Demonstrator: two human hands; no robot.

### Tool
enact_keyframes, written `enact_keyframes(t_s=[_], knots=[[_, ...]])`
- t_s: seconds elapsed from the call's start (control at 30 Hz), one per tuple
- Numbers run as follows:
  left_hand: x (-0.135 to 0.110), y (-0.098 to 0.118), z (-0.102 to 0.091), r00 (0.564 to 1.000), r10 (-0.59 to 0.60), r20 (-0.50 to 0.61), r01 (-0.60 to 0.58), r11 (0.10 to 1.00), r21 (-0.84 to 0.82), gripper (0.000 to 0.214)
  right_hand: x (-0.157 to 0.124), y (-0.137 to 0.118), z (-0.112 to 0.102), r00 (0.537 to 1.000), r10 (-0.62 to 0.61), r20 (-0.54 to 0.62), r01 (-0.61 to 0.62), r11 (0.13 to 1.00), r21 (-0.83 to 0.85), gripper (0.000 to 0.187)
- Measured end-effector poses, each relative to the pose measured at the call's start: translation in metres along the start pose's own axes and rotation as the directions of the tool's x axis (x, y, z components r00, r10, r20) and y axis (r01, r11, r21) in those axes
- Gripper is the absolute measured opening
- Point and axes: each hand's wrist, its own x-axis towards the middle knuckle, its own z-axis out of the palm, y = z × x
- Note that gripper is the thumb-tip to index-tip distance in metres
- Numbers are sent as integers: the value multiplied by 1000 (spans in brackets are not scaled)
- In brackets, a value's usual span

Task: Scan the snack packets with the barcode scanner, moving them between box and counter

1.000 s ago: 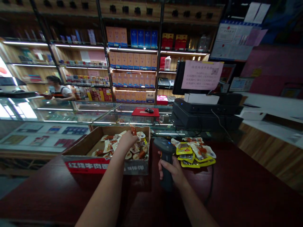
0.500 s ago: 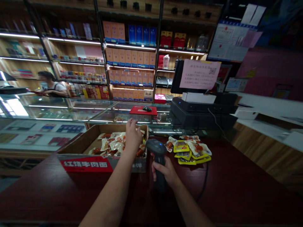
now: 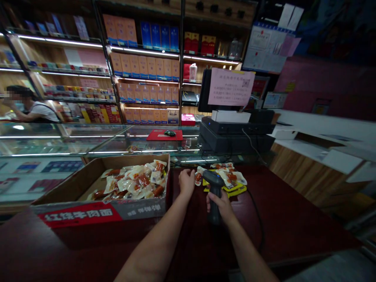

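Note:
In my right hand (image 3: 221,203) is a black handheld barcode scanner (image 3: 214,181), held upright by its handle with the fingers wrapped round it. My left hand (image 3: 187,183) is over the table between the box and the pile, its fingers curled; whatever is in them is hidden. Just right of those fingers lies a clear-and-white snack packet (image 3: 199,177) with a reddish-brown piece inside. Behind the scanner is a pile of similar packets and yellow packets (image 3: 237,191). An open cardboard box (image 3: 141,209) to the left holds many sausage-like vacuum packets (image 3: 136,180).
A dark red table (image 3: 288,219) bears all this, with the scanner's cable (image 3: 258,215) running across its right side. Behind stand a glass counter (image 3: 132,137), a mouse (image 3: 169,133) on a red pad, and a monitor (image 3: 205,90). At far left is another person (image 3: 38,111).
My left hand has left the box and moved right, to the near side of the packet pile. The scanner now overlaps the pile in view. The camera has turned slightly right.

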Motion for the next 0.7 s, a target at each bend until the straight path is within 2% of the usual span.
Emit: enact_keyframes(t_s=[0.07,0.17,0.27,0.37,0.43,0.53,0.6,0.7], knots=[[-5,-10,3,1000,11,-11,-8,976,217,33,2,3,-9,999,-1,-39,2,1000,23,46],[-8,-18,7,998,11,59,-35,901,432,40,3,6,-14,997,-2,-71,4,1000,28,46],[-4,-23,10,996,21,90,-64,862,503,36,4,8,-14,998,-16,-58,17,1000,14,47],[7,-32,10,994,-26,105,-24,893,450,31,4,10,-14,999,-16,-45,16,1000,4,48],[15,-41,9,995,-52,86,20,942,334,25,4,12,-13,999,-14,-42,14,1000,-2,49],[22,-50,5,997,-68,-26,66,997,-43,20,4,12,-12,999,-20,-32,19,1000,-11,50],[23,-51,3,992,-99,-73,67,932,-357,21,3,11,-11,1000,-13,-28,13,1000,-14,50],[22,-46,0,988,-139,-69,56,737,-673,23,1,8,-10,1000,3,-20,-3,1000,-11,48]])
